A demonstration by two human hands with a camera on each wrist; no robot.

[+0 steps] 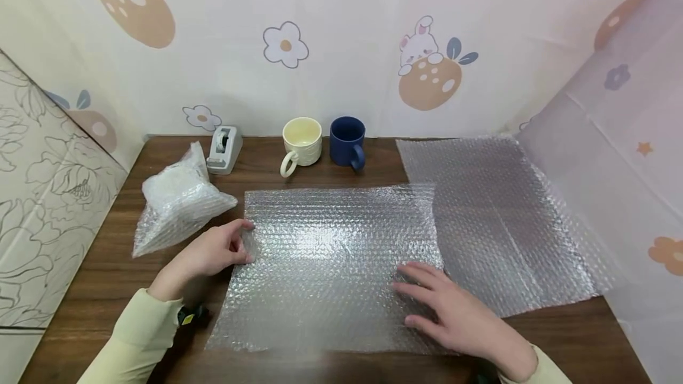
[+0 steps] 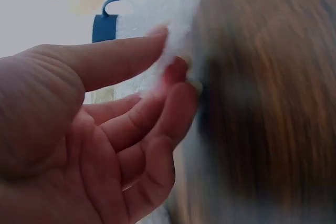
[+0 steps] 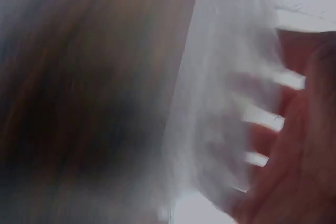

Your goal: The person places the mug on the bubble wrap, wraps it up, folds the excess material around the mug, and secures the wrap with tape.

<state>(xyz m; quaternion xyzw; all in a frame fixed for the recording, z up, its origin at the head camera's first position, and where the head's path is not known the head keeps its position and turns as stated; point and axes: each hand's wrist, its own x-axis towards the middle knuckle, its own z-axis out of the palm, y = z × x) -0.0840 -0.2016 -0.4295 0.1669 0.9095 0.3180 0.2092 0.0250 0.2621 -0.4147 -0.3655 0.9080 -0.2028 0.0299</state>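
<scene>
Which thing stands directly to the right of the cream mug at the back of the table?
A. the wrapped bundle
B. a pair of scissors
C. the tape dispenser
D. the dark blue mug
D: in the head view the dark blue mug stands just right of the cream mug; the tape dispenser is to its left.

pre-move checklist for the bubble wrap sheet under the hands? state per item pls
1. Front bubble wrap sheet lies flat on table: ok.
2. Left hand pinches the sheet's left edge: ok.
3. Right hand rests flat on the sheet: ok.
4. Cream mug and blue mug stand off the sheet: ok.
5. Second sheet apart from the front one: not ok, edges overlap.
6. Tape in dispenser: cannot tell.
</scene>
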